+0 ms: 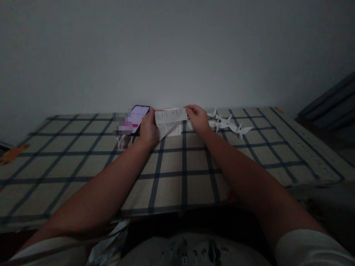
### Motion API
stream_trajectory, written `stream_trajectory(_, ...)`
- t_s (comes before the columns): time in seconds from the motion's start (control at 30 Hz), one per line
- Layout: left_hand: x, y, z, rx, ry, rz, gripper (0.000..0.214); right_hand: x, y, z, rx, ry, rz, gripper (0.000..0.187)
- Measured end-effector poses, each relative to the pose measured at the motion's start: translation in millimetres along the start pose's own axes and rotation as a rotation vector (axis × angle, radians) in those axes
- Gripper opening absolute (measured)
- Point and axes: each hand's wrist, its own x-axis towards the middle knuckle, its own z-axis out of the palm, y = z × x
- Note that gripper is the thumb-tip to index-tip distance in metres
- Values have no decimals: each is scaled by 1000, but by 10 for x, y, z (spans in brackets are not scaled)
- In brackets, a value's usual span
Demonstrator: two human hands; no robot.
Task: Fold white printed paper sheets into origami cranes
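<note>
Between my two hands a strip of printed white paper (169,116) is stretched level, with a fold or edge along its top. My left hand (149,127) grips its left end, the thumb toward the top. At the right end my right hand (197,117) pinches the paper between thumb and fingers. More printed paper (173,130) shows just below the strip; whether it is the same sheet I cannot tell. A lit phone (138,115) leans just left of my left hand. Several folded paper cranes (229,123) lie to the right of my right hand.
A checked cloth (169,188) covers the table, which meets a plain wall (177,55) at the back. An orange item (13,154) lies at the far left. Dark draped fabric (332,101) is at the right. A pale object (122,142) sits under the phone.
</note>
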Motion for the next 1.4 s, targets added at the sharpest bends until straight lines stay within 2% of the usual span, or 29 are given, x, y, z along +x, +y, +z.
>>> stream_trajectory(0.1, -37, 65, 74, -132, -166, -258, 64, 5, -28, 10, 63, 5, 17, 16)
stream_trajectory(0.2, -39, 67, 146, -137, -255, -325, 43, 3, -45, 21, 112, -13, 12, 14)
stream_trajectory(0.33, -36, 28, 134, -67, -377, -496, 35, -4, -31, 23, 55, -61, -6, 16)
stream_trajectory(0.4, -45, 14, 88, -26, -443, -523, 31, -8, -25, 21, 33, -68, -21, 19)
stream_trajectory(0.5, -59, -4, 28, 29, -514, -489, 25, -18, -32, 22, 30, -66, -36, 22)
stream_trajectory(0.57, -61, -14, 13, 62, -509, -480, 28, -23, -41, 22, 30, -72, -46, 24)
stream_trajectory(0.7, -63, -16, 29, 69, -391, -463, 32, -16, -25, 8, 33, -45, -54, 31)
stream_trajectory(0.83, -73, 8, 34, 88, -407, -458, 24, -3, -9, -7, 77, -14, 21, 37)
stream_trajectory(0.97, -68, 9, 32, 53, -422, -466, 23, -50, -77, 11, 100, -134, 65, 35)
stream_trajectory(1.1, -52, 3, 46, 39, -338, -395, 26, -126, -157, 57, 104, -234, 87, 33)
stream_trajectory(1.4, -24, -29, 11, 134, -271, -338, 28, -128, -163, 68, 127, -315, 96, 37)
